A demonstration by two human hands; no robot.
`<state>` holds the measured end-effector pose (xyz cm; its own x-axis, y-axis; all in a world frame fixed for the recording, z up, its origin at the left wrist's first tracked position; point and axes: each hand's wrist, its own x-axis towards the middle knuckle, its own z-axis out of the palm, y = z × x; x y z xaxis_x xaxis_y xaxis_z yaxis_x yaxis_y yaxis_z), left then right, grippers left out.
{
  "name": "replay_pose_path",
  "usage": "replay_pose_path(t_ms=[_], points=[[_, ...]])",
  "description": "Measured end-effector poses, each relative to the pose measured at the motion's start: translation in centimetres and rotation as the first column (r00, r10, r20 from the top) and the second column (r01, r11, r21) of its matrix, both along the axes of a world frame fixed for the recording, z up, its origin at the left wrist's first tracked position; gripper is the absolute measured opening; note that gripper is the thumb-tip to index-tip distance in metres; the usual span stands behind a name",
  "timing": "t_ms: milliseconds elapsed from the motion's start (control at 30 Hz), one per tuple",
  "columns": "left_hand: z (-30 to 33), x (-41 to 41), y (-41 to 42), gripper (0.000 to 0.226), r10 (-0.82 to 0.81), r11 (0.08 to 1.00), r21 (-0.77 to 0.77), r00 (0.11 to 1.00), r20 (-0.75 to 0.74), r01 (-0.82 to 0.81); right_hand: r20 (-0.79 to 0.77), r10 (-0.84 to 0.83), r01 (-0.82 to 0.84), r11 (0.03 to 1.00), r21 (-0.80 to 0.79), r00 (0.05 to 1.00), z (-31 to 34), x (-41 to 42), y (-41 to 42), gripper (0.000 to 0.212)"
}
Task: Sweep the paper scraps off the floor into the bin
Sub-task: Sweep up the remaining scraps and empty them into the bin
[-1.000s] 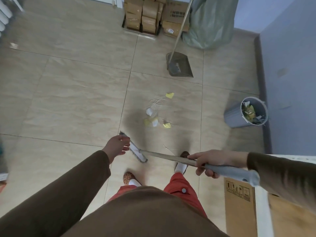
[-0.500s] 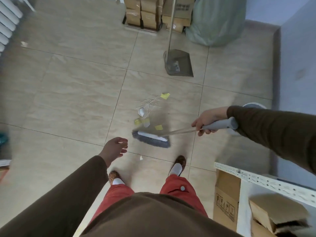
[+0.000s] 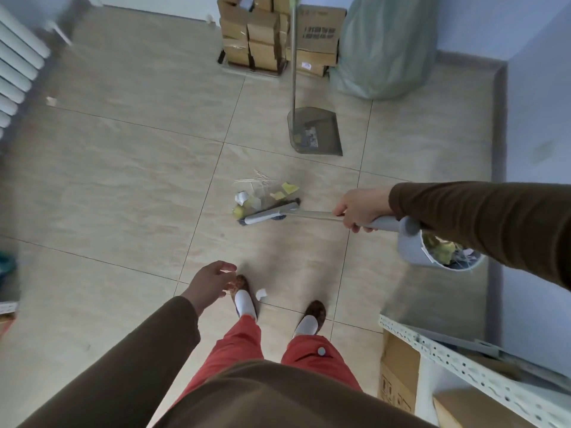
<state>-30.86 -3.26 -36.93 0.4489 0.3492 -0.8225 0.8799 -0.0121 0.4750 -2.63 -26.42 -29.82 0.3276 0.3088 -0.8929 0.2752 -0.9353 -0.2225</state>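
My right hand (image 3: 360, 208) grips the grey handle of a broom (image 3: 272, 214), whose head rests on the tiled floor against a small heap of yellow and white paper scraps (image 3: 265, 194) with thin straws. One white scrap (image 3: 261, 294) lies apart, between my feet. A grey long-handled dustpan (image 3: 315, 131) stands upright beyond the heap. The grey bin (image 3: 414, 250), holding crumpled paper, sits at the right under my right forearm, partly hidden by it. My left hand (image 3: 210, 284) hangs free near my left foot, fingers apart, holding nothing.
Stacked cardboard boxes (image 3: 262, 35) and a green sack (image 3: 386, 47) stand against the far wall. A white radiator (image 3: 15, 66) is at the left. A white metal shelf (image 3: 463, 362) with cardboard boxes (image 3: 398, 372) is at the lower right. A blue wall (image 3: 537, 149) borders the right.
The broom head has pushed forward, moving the scraps closer together and toward the dustpan. My right hand went forward with the handle. One white scrap stayed behind by my feet.
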Motion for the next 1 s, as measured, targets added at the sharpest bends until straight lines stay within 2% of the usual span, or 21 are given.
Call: replay_pose_path(t_ms=[100,200,367,467,600,733,800,867,1000], points=[[-0.3,1.5,1.5,0.021,-0.022,1.0,-0.016,1.0,-0.003,0.022,0.028,0.006,-0.006,1.0,0.01,1.0,1.4,0.2,-1.5,0.057],[-0.6,3.5,3.7,0.022,-0.048,0.998,-0.032,0.999,0.01,0.048,0.009,-0.056,0.056,0.998,0.022,0.998,3.8,-0.1,-3.0,0.057],[0.1,8.6,9.1,0.023,-0.09,0.996,-0.013,0.994,0.069,0.091,-0.113,-0.262,0.271,0.96,0.073,0.958,8.0,1.1,-4.8,0.049],[1.3,12.6,12.1,0.023,-0.136,0.991,0.016,0.981,0.135,0.135,-0.236,-0.443,0.472,0.878,0.081,0.865,10.4,2.7,-5.1,0.051],[3.2,19.3,14.4,0.023,-0.187,0.982,0.044,0.957,0.223,0.182,-0.311,-0.614,0.655,0.755,0.038,0.726,13.7,4.5,-5.5,0.048],[5.7,27.8,14.7,0.021,-0.257,0.966,0.105,0.912,0.32,0.236,-0.291,-0.721,0.759,0.651,0.028,0.629,14.2,6.7,-6.4,0.045],[7.1,33.1,14.5,0.022,-0.328,0.943,0.181,0.863,0.384,0.278,-0.268,-0.757,0.794,0.606,0.053,0.596,14.0,8.1,-7.2,0.046],[8.5,38.8,14.4,0.028,-0.448,0.884,0.346,0.782,0.434,0.314,-0.262,-0.782,0.82,0.567,0.075,0.565,13.4,9.7,-8.0,0.045],[11.2,49.8,13.6,0.041,-0.658,0.668,0.708,0.625,0.419,0.229,-0.249,-0.814,0.85,0.514,0.113,0.525,11.3,14.0,-9.1,0.041]])
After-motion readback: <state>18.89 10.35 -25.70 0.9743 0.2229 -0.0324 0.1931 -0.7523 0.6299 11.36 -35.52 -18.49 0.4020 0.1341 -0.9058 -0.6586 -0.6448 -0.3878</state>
